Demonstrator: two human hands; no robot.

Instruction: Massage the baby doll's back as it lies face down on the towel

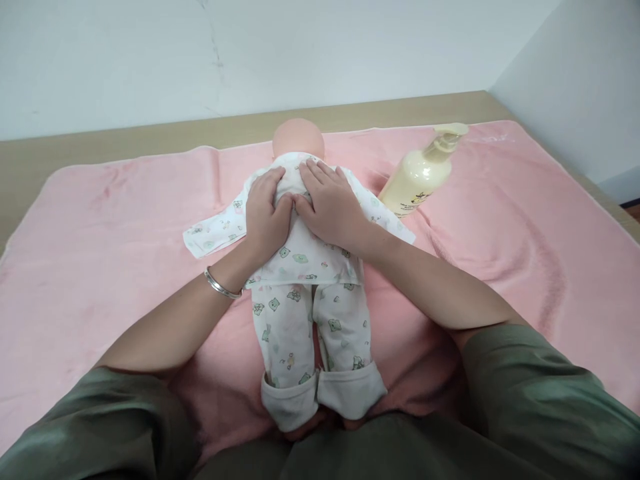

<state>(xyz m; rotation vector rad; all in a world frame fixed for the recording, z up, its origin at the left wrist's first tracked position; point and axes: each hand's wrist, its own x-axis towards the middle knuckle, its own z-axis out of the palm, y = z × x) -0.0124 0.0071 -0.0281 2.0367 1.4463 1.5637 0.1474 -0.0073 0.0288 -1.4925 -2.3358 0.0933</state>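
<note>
A baby doll (299,139) lies face down, the back of its bald head toward the wall. It wears a white printed top (300,263) and matching trousers (290,327) with turned-up cuffs. My left hand (267,213) rests flat on the left side of the doll's upper back, a silver bangle (223,285) at the wrist. On the right side of the back lies my right hand (333,205), fingers stretched toward the doll's neck. The two thumbs meet near the middle. Neither hand holds anything.
A pale yellow pump bottle (420,175) stands right of the doll, close to its right sleeve. Under everything is a pink blanket (115,267) on a wooden table (240,135). White walls rise behind and at the right.
</note>
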